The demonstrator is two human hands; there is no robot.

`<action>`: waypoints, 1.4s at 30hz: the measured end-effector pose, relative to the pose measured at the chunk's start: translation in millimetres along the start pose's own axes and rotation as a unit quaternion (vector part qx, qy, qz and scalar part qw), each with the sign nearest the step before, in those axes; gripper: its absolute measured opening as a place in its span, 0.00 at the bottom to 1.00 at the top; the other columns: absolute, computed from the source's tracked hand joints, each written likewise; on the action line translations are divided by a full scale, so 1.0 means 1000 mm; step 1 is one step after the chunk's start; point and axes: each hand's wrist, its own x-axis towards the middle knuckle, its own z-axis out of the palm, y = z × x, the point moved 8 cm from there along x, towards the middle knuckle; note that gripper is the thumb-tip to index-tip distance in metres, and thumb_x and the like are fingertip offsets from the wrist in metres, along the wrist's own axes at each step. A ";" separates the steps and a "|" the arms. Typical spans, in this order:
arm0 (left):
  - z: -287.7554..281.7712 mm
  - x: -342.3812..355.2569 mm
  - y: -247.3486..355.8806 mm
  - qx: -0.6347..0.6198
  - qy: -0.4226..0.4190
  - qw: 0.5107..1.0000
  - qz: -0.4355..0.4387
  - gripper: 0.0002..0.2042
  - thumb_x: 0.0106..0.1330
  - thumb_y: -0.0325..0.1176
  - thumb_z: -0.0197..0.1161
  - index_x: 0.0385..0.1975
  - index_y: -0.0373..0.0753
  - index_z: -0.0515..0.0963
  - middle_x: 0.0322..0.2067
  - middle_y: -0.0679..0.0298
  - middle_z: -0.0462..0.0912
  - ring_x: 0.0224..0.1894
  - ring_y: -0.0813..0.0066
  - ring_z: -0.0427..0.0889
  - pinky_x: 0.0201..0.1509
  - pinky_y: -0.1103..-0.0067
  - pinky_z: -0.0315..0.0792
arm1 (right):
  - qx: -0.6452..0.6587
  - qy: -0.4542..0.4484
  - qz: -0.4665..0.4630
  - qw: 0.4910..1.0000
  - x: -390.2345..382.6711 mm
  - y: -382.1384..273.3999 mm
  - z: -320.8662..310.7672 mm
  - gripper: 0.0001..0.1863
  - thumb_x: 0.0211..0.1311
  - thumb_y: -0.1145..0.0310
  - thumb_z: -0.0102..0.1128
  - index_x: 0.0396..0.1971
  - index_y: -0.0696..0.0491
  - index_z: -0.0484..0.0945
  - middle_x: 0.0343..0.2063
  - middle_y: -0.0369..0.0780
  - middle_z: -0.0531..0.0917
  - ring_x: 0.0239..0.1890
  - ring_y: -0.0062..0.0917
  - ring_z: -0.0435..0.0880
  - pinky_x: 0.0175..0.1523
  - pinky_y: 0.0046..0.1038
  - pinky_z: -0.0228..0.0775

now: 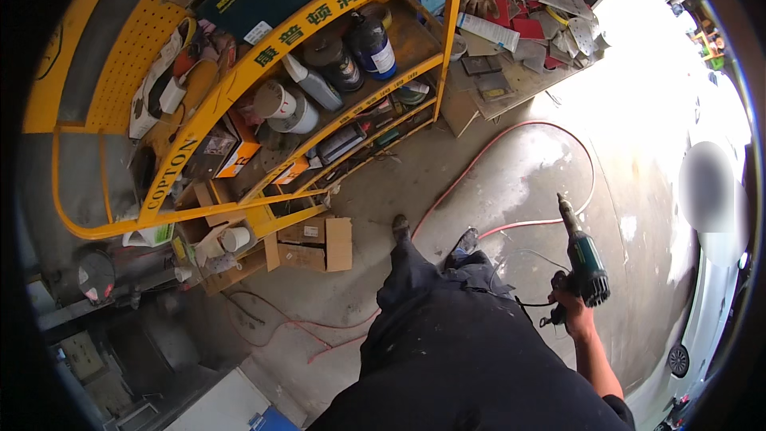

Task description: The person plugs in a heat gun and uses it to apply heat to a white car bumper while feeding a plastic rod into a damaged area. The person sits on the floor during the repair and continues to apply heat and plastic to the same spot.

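Note:
My right hand [576, 313] grips a dark green power tool [589, 267] with a long metal nozzle, shaped like a heat gun, held out at my right side with its nozzle pointing away from me. A black cord hangs from its handle. My left hand is not in view. A red hose [500, 136] loops over the concrete floor around my feet.
A yellow shelving rack [449, 8] with bottles, cans and boxes stands ahead-left, an open cardboard box [339, 243] below it. A cluttered bench [503, 104] stands beside the rack. A pale car [692, 327] is at the right edge, near a blurred patch.

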 end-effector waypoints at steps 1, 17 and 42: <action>-0.001 0.000 0.006 0.004 -0.003 1.000 0.005 0.13 0.67 0.41 0.56 0.30 0.37 0.75 0.27 0.59 0.77 0.30 0.69 0.75 0.36 0.70 0.70 | -0.072 -0.004 0.004 0.997 -0.010 0.000 -0.005 0.11 0.45 0.76 0.59 0.30 0.54 0.71 0.26 0.36 0.74 0.29 0.22 0.76 0.33 0.25 0.69; 0.004 0.153 0.042 0.068 -0.023 0.996 -0.055 0.16 0.66 0.45 0.57 0.31 0.36 0.76 0.26 0.58 0.77 0.30 0.68 0.75 0.36 0.68 0.70 | -0.019 -0.177 0.231 0.957 0.126 0.180 0.073 0.20 0.57 0.67 0.66 0.49 0.54 0.77 0.36 0.38 0.82 0.38 0.21 0.81 0.40 0.24 0.76; 0.343 0.614 0.369 0.581 -0.208 0.667 0.417 0.21 0.68 0.49 0.52 0.38 0.32 0.75 0.36 0.49 0.80 0.39 0.53 0.80 0.40 0.61 0.71 | -0.054 0.011 0.204 0.977 0.405 0.472 0.145 0.14 0.59 0.72 0.62 0.46 0.52 0.79 0.37 0.38 0.81 0.40 0.23 0.80 0.46 0.27 0.74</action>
